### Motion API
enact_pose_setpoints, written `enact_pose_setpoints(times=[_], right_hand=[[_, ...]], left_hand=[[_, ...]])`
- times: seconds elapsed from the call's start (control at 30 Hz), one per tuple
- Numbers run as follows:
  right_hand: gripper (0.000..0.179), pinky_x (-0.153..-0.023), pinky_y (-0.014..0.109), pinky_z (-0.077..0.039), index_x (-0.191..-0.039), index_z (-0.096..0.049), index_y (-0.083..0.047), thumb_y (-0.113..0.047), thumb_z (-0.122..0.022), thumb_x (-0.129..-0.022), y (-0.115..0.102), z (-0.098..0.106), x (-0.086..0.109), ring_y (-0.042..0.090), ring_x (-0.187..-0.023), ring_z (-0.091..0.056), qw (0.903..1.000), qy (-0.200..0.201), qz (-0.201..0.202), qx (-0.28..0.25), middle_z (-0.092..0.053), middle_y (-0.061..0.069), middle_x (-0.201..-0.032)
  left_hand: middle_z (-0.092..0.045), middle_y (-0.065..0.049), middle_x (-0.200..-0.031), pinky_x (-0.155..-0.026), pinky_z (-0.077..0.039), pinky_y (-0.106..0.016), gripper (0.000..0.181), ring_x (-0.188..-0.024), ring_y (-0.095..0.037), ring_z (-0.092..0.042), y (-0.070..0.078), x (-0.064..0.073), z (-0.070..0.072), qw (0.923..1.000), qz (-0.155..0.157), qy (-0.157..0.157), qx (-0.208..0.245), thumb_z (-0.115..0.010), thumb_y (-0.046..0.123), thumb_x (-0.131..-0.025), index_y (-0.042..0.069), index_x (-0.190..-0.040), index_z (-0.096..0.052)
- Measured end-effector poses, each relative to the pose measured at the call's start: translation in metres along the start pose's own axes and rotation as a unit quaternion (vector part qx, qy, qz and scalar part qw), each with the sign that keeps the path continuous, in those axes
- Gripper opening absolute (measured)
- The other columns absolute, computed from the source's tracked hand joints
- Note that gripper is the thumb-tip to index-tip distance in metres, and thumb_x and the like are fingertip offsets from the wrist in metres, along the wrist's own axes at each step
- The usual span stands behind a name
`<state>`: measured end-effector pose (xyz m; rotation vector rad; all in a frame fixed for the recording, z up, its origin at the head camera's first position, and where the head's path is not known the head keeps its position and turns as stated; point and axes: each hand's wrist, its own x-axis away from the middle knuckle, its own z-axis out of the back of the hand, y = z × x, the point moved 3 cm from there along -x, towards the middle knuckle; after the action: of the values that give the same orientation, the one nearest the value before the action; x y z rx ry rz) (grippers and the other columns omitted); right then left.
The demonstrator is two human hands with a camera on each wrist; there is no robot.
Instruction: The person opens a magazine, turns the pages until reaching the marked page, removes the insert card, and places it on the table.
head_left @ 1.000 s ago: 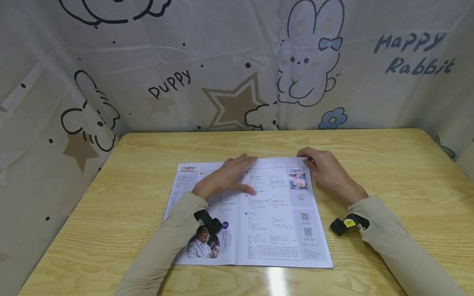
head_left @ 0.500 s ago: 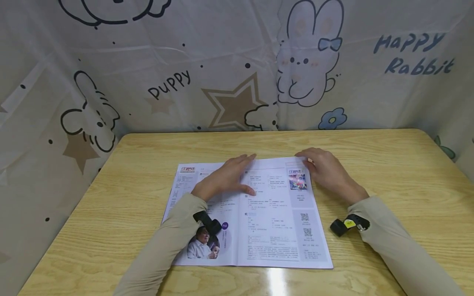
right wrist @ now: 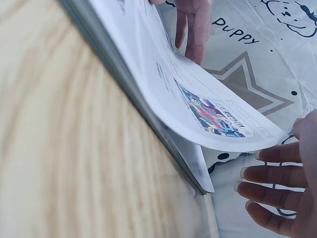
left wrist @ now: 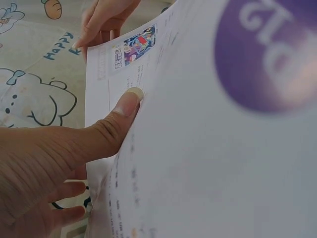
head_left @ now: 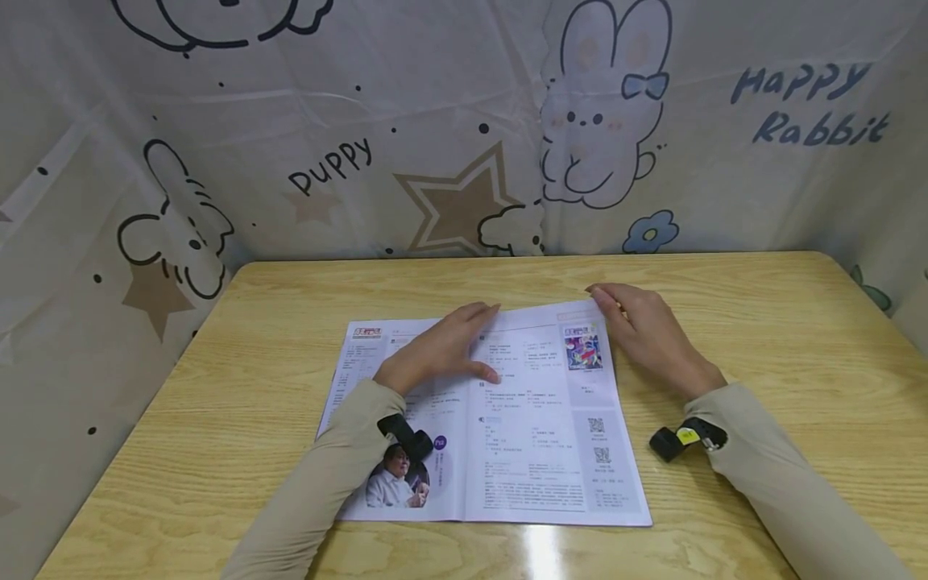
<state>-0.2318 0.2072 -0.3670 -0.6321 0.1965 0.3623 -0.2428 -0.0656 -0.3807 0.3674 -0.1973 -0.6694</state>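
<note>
An open magazine [head_left: 536, 451] lies on the wooden table, with printed text, a small colour picture and two QR codes on its right page. My left hand [head_left: 445, 350] rests across its upper middle, fingers reaching to the top edge. In the left wrist view, the thumb [left wrist: 128, 103] lies on the paper. At the top right corner, my right hand [head_left: 652, 334] pinches the page [right wrist: 173, 106] between thumb and index finger. The right wrist view shows that page curving up, apart from the sheets beneath, with the other fingers [right wrist: 270, 173] spread below the corner.
The wooden table [head_left: 761, 322] stretches around the magazine on all sides. Behind it hangs a pale cloth [head_left: 435, 97] printed with cartoon animals and stars. Each wrist carries a black strap with a small camera [head_left: 667, 443].
My right hand has moved slightly up and right, raising the top right corner of the page and turning the fingers. The left hand stays in place.
</note>
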Motion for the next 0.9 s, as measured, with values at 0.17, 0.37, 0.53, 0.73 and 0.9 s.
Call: enact_pose_setpoints(times=[0.17, 0.37, 0.53, 0.73, 0.9], right_hand=[[0.054, -0.107, 0.053, -0.034, -0.132, -0.056, 0.0, -0.039, -0.03, -0.106, 0.005, 0.002, 0.0, 0.037, -0.129, -0.047, 0.9998, 0.01, -0.008, -0.014, -0.055, 0.019, -0.135], [0.05, -0.101, 0.054, -0.04, -0.126, -0.059, 0.002, -0.035, -0.032, -0.106, 0.009, 0.004, -0.001, 0.039, -0.121, -0.054, 0.9997, 0.012, -0.006, -0.02, -0.061, 0.022, -0.126], [0.041, -0.097, 0.055, -0.043, -0.123, -0.062, 0.003, -0.025, -0.037, -0.106, 0.011, 0.001, -0.001, 0.038, -0.116, -0.058, 0.9997, -0.023, -0.004, -0.01, -0.064, 0.022, -0.12], [0.037, -0.1, 0.055, -0.041, -0.129, -0.058, 0.003, -0.018, -0.039, -0.105, 0.012, -0.003, -0.001, 0.038, -0.121, -0.054, 0.9969, -0.075, -0.022, -0.001, -0.061, 0.022, -0.126], [0.035, -0.102, 0.055, -0.04, -0.131, -0.055, 0.004, -0.015, -0.044, -0.104, 0.01, -0.004, -0.002, 0.038, -0.122, -0.053, 0.9951, -0.097, -0.022, 0.004, -0.058, 0.023, -0.13]], left_hand=[[-0.027, -0.014, -0.156, -0.115, -0.024, -0.039, 0.106, -0.144, -0.028, -0.024, 0.001, 0.0, 0.0, 0.9999, 0.006, -0.008, -0.011, -0.078, 0.053, -0.072, 0.006, -0.152, -0.027], [-0.027, -0.013, -0.156, -0.115, -0.024, -0.038, 0.106, -0.144, -0.027, -0.023, 0.001, 0.001, 0.001, 0.9998, 0.002, -0.004, -0.021, -0.077, 0.054, -0.072, 0.007, -0.152, -0.027], [-0.029, -0.014, -0.155, -0.116, -0.023, -0.038, 0.104, -0.144, -0.027, -0.024, 0.001, 0.001, 0.0, 0.9998, -0.005, 0.001, -0.018, -0.077, 0.053, -0.072, 0.006, -0.151, -0.03], [-0.028, -0.012, -0.156, -0.117, -0.02, -0.038, 0.1, -0.146, -0.026, -0.017, 0.001, 0.002, 0.0, 0.9999, -0.008, -0.002, -0.015, -0.076, 0.053, -0.073, 0.006, -0.15, -0.032], [-0.031, -0.014, -0.155, -0.116, -0.023, -0.04, 0.092, -0.145, -0.028, -0.021, 0.0, 0.003, 0.0, 0.9999, -0.009, 0.005, -0.007, -0.075, 0.051, -0.077, 0.008, -0.148, -0.036]])
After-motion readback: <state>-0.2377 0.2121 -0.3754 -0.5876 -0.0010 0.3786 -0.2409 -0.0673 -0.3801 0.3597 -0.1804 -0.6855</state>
